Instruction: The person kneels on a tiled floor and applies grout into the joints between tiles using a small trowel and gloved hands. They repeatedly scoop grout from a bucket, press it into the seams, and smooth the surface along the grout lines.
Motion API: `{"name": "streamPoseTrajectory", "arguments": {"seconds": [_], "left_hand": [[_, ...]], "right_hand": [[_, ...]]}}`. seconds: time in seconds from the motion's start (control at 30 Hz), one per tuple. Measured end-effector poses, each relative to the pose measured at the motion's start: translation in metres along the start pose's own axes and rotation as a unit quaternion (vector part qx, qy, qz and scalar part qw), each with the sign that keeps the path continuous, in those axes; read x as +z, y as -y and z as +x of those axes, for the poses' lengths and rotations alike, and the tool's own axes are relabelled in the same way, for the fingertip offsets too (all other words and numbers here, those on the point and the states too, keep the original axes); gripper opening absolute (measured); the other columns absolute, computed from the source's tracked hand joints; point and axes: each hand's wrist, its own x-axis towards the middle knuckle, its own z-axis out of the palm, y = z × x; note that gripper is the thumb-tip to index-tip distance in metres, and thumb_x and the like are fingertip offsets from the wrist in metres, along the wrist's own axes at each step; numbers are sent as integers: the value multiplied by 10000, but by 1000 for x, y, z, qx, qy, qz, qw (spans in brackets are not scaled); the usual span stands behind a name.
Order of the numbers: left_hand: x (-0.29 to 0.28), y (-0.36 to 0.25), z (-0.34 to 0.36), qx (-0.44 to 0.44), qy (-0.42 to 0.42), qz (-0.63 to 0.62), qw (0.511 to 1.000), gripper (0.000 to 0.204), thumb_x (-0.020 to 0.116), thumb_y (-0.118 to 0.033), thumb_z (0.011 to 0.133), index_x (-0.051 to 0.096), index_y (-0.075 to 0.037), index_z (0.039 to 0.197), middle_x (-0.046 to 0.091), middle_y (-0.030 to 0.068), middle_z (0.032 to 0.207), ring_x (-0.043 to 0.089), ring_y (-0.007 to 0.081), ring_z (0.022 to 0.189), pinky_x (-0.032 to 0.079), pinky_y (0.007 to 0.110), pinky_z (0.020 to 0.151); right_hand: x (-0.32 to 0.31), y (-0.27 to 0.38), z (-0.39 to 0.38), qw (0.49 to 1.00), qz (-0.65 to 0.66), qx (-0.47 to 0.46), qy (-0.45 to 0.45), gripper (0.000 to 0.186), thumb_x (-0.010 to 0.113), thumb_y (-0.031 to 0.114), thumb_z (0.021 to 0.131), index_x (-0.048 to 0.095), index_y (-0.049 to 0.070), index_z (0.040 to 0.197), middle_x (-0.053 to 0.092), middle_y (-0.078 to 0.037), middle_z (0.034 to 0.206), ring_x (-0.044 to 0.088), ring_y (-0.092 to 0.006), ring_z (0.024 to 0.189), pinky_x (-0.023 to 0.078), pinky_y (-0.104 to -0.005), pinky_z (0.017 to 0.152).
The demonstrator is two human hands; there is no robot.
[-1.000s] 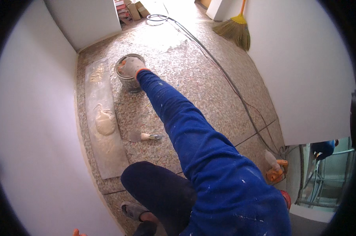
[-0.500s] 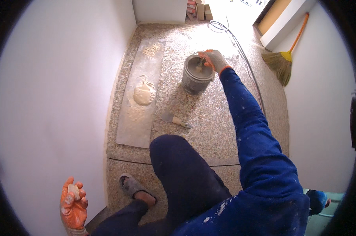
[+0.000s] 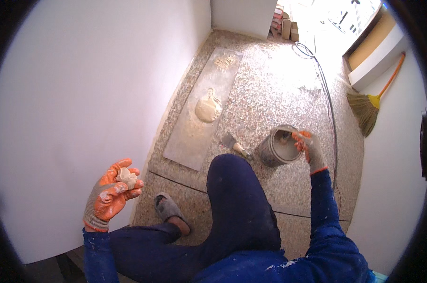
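Note:
My right hand (image 3: 312, 152), in an orange and grey work glove, grips the rim of a dark, grimy bucket (image 3: 269, 150). Tilted to the right on the floor, the bucket opens toward that hand; its inside is coated with grey residue. At the left, my left hand (image 3: 110, 194), gloved alike, is palm up with its fingers curled round a pale beige lump (image 3: 126, 178), perhaps putty. Between the bucket and a long grey board (image 3: 190, 147) lies a putty knife (image 3: 237, 145). Smooth beige paste (image 3: 208, 106) is spread in a round patch on the board, with scraped streaks farther up.
A straw broom (image 3: 364, 112) with an orange handle leans on the right wall. Dark cables (image 3: 327, 104) run along the speckled floor. Boxes (image 3: 286, 27) stand at the back, by a bright doorway. A white wall (image 3: 91, 94) rises close on the left.
The bucket has come nearer to me and is now tilted, my right hand at its rim. My left hand has risen with the pale lump. The view has shifted too.

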Motion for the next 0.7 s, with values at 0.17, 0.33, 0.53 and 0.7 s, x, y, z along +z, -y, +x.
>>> {"name": "streamPoseTrajectory", "arguments": {"seconds": [0.17, 0.33, 0.53, 0.7], "left_hand": [[10, 1, 20, -28, 11, -8, 1000, 648, 719, -59, 871, 438, -60, 1455, 604, 142, 1308, 658, 273, 1163, 580, 413, 992], [10, 12, 36, -45, 1, 4, 999, 630, 731, -82, 877, 444, -65, 1438, 582, 160, 1267, 633, 279, 1082, 566, 380, 904], [10, 12, 60, -94, 49, 64, 992, 841, 816, -184, 866, 312, -112, 1536, 590, 148, 1295, 718, 303, 960, 650, 395, 687], [-13, 2, 73, -153, 169, 77, 971, 578, 509, -207, 1070, 307, -58, 1590, 565, 113, 1423, 582, 199, 1147, 468, 361, 983]], "right_hand": [[-3, -21, -45, 999, 27, 36, 11, 266, 732, 248, 947, 728, -5, 1028, 616, 31, 757, 527, -70, 620, 406, -241, 549], [-19, -31, -64, 995, -90, -1, 34, 283, 681, 313, 988, 744, 43, 1046, 586, 59, 734, 504, -53, 625, 385, -247, 540], [-52, -47, -18, 911, -397, -34, -106, 335, 669, 376, 931, 764, 90, 1077, 741, -178, 985, 714, -329, 919, 555, -438, 807], [-84, -123, 56, 964, -253, 40, -69, 463, 698, 510, 916, 742, 108, 1140, 743, -96, 905, 720, -257, 849, 558, -411, 761]]}}
